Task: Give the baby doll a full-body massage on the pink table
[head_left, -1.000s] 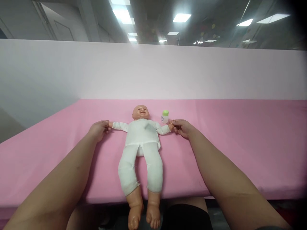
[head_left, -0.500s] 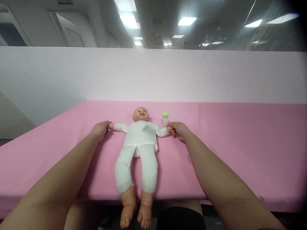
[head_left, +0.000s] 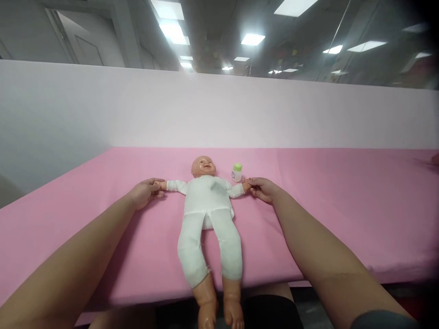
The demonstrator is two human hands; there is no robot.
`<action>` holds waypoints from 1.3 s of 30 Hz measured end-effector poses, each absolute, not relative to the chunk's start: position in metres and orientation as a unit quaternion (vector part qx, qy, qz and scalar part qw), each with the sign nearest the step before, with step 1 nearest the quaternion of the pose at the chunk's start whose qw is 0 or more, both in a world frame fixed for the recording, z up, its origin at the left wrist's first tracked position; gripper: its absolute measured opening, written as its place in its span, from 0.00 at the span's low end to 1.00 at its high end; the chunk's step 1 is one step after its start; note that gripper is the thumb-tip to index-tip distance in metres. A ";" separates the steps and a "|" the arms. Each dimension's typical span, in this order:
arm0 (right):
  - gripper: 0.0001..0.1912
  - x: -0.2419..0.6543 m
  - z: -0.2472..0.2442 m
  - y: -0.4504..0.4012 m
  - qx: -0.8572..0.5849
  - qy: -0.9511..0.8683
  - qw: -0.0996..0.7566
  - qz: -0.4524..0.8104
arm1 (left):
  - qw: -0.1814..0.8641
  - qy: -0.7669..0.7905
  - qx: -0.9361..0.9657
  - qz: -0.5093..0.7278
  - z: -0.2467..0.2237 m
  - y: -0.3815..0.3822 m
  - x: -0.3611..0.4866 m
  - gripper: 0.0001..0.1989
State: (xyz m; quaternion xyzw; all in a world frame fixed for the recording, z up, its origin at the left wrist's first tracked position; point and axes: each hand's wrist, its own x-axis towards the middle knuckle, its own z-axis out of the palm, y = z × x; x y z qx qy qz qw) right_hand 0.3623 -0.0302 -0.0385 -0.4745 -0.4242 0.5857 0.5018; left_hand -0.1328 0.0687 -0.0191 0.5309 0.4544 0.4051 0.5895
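Observation:
A baby doll (head_left: 209, 198) with a white cloth body lies on its back, its head away from me and its bare feet hanging over the near edge of the pink-covered table (head_left: 144, 265). My left hand (head_left: 146, 193) is closed around the doll's hand on the left side. On the other side, my right hand (head_left: 263, 189) pinches the doll's other hand between thumb and fingers. Both doll arms are stretched out sideways. Close to my right hand, beyond the doll's arm, a small bottle (head_left: 236, 173) with a green cap stands upright.
A low white wall (head_left: 219, 112) runs along the table's far side, with glass (head_left: 219, 36) reflecting ceiling lights above it. My legs are under the near edge. At the far right edge, part of another person's hand (head_left: 435, 159) shows.
The view has swung slightly to the right and tilted. Both my hands keep their hold on the doll's hands, and the left fingers now wrap further over. Another hand has appeared at far right.

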 end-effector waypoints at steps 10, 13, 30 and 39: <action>0.17 0.352 -0.047 -0.021 -0.519 -0.448 0.487 0.541 | 0.560 0.473 0.501 0.460 -0.024 0.059 -0.126 0.13; 0.20 0.352 -0.047 -0.020 -0.527 -0.433 0.497 0.536 | 0.571 0.470 0.491 0.461 -0.022 0.056 -0.125 0.11; 0.21 0.365 -0.038 -0.019 -0.468 -0.455 0.417 0.632 | 0.583 0.455 0.432 0.517 -0.026 0.054 -0.132 0.22; 0.19 0.360 -0.041 -0.018 -0.466 -0.476 0.421 0.615 | 0.516 0.488 0.454 0.539 -0.029 0.052 -0.124 0.14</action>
